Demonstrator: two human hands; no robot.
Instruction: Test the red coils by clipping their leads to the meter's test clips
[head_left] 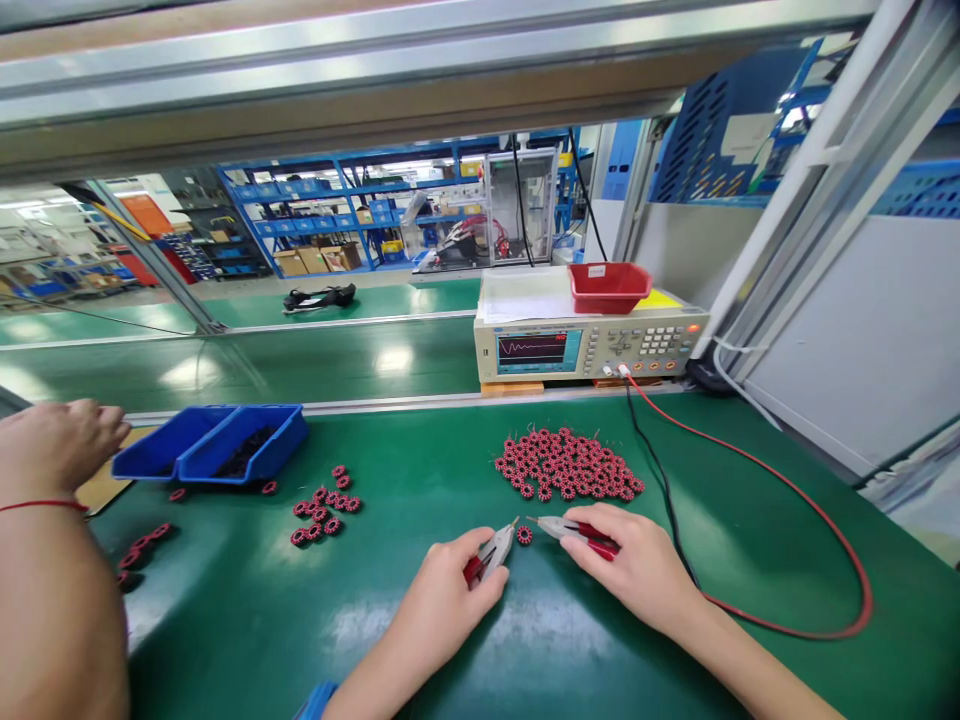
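My left hand (457, 590) is closed around a plier-like test clip (498, 548) with grey metal jaws and a red grip. In my right hand (626, 560) is a matching test clip (562, 527), its tip pointing left. Between the two tips, on the green bench, lies one small ring-shaped coil (524, 535), red with a dark core. Whether either tip touches its wires is too small to tell. Just behind my hands spreads a pile of similar coils (566, 465), some with thin wire ends sticking up.
A tester (600, 350) with a lit waveform screen stands behind the pile, carrying a red tray (609, 287). Its red cable (787, 480) loops across the right side. Loose coils (322, 512) and blue bins (247, 450) lie left. A co-worker's arm (52, 590) reaches in there.
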